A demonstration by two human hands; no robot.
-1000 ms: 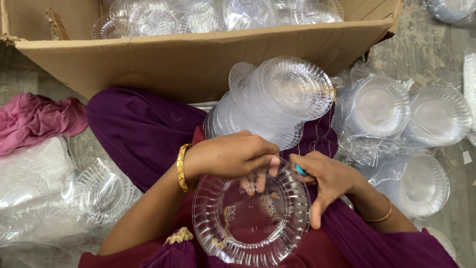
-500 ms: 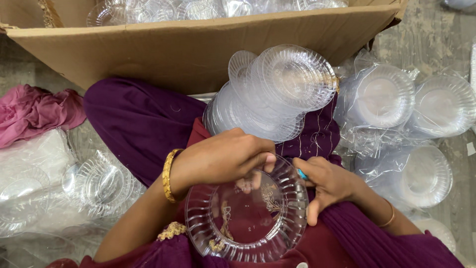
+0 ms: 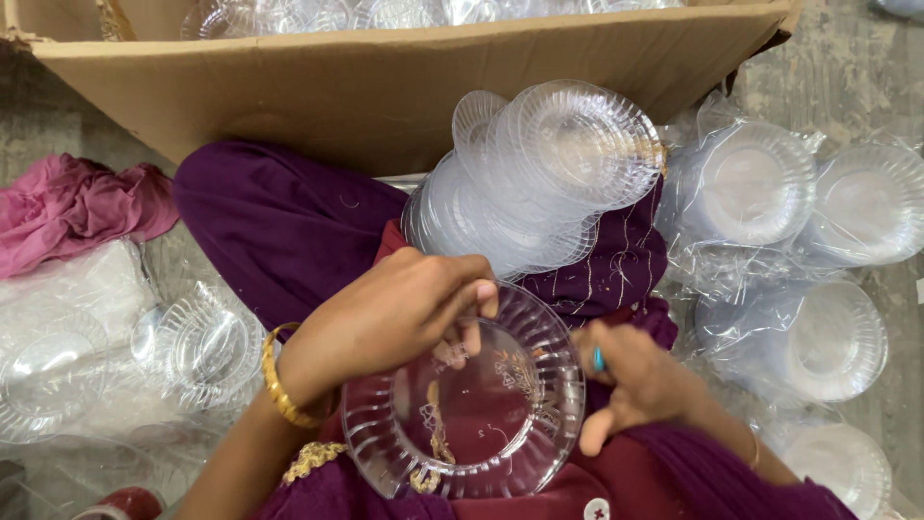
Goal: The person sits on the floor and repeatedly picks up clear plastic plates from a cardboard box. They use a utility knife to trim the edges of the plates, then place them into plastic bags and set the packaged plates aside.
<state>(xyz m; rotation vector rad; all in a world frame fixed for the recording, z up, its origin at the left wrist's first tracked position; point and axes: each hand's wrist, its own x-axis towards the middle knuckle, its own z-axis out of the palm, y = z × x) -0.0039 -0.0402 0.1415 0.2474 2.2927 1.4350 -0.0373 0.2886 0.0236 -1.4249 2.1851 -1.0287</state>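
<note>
Over the lap, the left hand (image 3: 395, 313) pinches the top rim of a clear ribbed plastic plate (image 3: 467, 395), fingers (image 3: 472, 308) pressed together on its edge. The right hand (image 3: 640, 385) grips the plate's right rim, thumb curled under. Just behind it, a tilted stack of clear plates (image 3: 539, 183) leans against a cardboard box (image 3: 385, 87).

The plate (image 3: 472, 404) I hold is clear, glossy ribbed plastic, like the stack on my lap (image 3: 539, 183). My trousers (image 3: 279, 231) are matt purple cloth, the box (image 3: 385, 87) dull brown cardboard, my bangle (image 3: 279, 390) shiny gold metal.
</note>
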